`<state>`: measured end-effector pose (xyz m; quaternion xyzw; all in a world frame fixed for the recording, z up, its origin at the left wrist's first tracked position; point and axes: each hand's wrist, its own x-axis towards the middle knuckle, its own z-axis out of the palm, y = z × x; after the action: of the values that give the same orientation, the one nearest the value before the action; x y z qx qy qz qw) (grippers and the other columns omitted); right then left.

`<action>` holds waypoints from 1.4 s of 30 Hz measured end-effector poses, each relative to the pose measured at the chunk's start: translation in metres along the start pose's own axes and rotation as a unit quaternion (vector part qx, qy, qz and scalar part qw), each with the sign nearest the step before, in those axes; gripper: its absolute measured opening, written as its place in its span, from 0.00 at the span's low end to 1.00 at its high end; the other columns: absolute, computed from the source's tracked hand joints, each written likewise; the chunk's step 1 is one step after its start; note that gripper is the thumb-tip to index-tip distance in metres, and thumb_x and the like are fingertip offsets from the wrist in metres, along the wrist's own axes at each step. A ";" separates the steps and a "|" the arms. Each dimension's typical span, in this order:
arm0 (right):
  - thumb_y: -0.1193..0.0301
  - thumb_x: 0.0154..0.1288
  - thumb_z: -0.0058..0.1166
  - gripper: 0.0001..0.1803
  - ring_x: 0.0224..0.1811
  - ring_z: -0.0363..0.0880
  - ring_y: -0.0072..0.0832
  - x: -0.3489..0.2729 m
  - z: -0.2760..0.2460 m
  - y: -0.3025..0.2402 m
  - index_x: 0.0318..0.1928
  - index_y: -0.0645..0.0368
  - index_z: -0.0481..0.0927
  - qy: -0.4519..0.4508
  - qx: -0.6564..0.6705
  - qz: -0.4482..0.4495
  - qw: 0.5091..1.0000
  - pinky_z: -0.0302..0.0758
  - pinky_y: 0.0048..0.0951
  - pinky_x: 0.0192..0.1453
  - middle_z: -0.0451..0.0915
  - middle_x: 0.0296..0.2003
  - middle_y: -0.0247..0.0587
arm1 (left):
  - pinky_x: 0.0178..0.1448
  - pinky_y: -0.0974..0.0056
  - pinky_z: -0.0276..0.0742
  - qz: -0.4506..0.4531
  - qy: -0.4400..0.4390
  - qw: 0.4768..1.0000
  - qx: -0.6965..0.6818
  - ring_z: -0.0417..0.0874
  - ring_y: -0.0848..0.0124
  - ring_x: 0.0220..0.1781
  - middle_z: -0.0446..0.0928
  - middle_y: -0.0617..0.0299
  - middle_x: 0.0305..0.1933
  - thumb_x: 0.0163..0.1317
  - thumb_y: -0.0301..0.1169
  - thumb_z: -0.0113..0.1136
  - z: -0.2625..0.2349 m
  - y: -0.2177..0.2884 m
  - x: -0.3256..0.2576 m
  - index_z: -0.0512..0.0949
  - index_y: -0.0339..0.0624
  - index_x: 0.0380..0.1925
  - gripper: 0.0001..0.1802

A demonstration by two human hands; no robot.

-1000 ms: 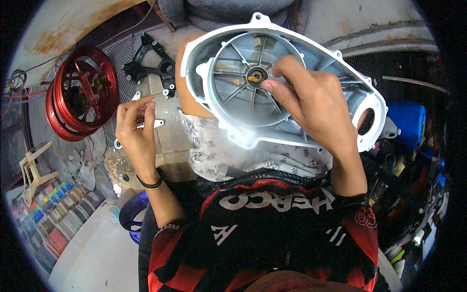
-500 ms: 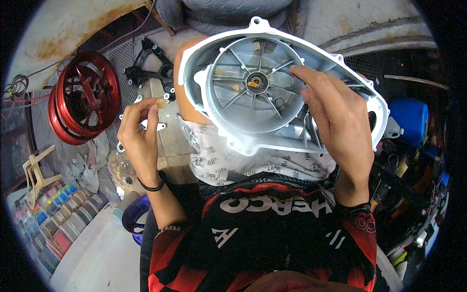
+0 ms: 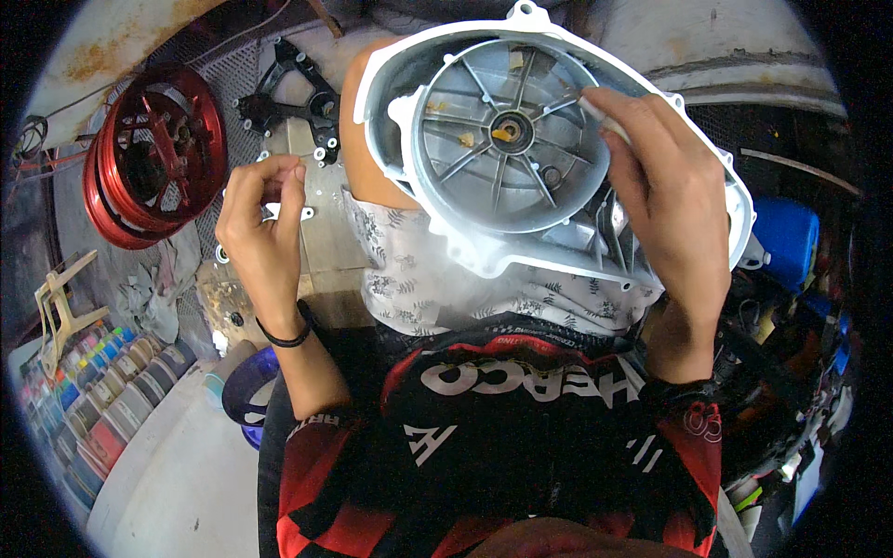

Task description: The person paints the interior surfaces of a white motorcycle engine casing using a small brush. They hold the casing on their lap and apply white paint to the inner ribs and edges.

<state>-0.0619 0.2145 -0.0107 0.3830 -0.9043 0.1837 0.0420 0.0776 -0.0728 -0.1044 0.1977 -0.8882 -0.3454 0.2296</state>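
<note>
Black/red jersey fills 6 o'c, seen from above. Lg white/grey metal casing at approx 1 o'c, over the lap, hollow side to cam; round ribbed chamber on its L part, oval opening partly hidden at its R end. Floral shorts, white w/ dk print, below casing. Red wheel at 10 o'c, tilted, 2nd red rim edge visible under it. Colour swatch rows at 8 o'c, near the edge. Blk bracket w/ pale bosses, 11 o'c. Purple rim, 8 o'c, partly hidden. Blue jug, 3 o'c.

R hand at 2 o'c, over casing, fingertips by chamber's 3 o'c side. Grip: thumb + index slightly apart, pale patch btwn; can't tell if held item or casing rim, nor if touching.

L hand at 10 o'c, raised, well apart from casing. Grip: thumb + index tips together; can't tell if anything's btwn. Dk wristband below it. Sm white link partly behind it. Chamber hub has yellow bit in it; paler flake at hub's 9 o'c.
</note>
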 end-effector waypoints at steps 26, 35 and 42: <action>0.71 0.65 0.61 0.11 0.29 0.79 0.24 0.003 -0.007 0.035 0.43 0.65 0.81 0.098 0.239 -0.038 0.965 0.73 0.22 0.34 0.81 0.31 0.42 | 0.33 0.70 0.70 0.071 0.059 0.994 -0.062 0.75 0.75 0.28 0.76 0.61 0.28 0.60 0.21 0.65 0.003 0.031 0.005 0.83 0.33 0.35 0.04; 0.78 0.60 0.65 0.07 0.26 0.79 0.27 0.015 0.006 0.038 0.38 0.64 0.82 0.125 0.135 -0.091 0.979 0.72 0.25 0.29 0.81 0.29 0.42 | 0.33 0.71 0.70 0.093 0.050 0.991 -0.079 0.75 0.75 0.29 0.77 0.59 0.30 0.59 0.19 0.65 0.004 0.031 0.000 0.83 0.32 0.36 0.05; 0.78 0.59 0.65 0.06 0.24 0.78 0.25 0.011 0.005 0.038 0.38 0.62 0.83 0.110 0.109 -0.023 0.988 0.72 0.24 0.28 0.82 0.28 0.40 | 0.33 0.71 0.70 0.075 0.049 0.993 -0.071 0.74 0.75 0.28 0.77 0.59 0.30 0.59 0.19 0.64 0.002 0.030 -0.004 0.83 0.33 0.36 0.05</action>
<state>-0.0963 0.2296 -0.0248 0.3830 -0.8598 0.3214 0.1036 0.0738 -0.0493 -0.0859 0.1310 -0.8614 -0.3790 0.3117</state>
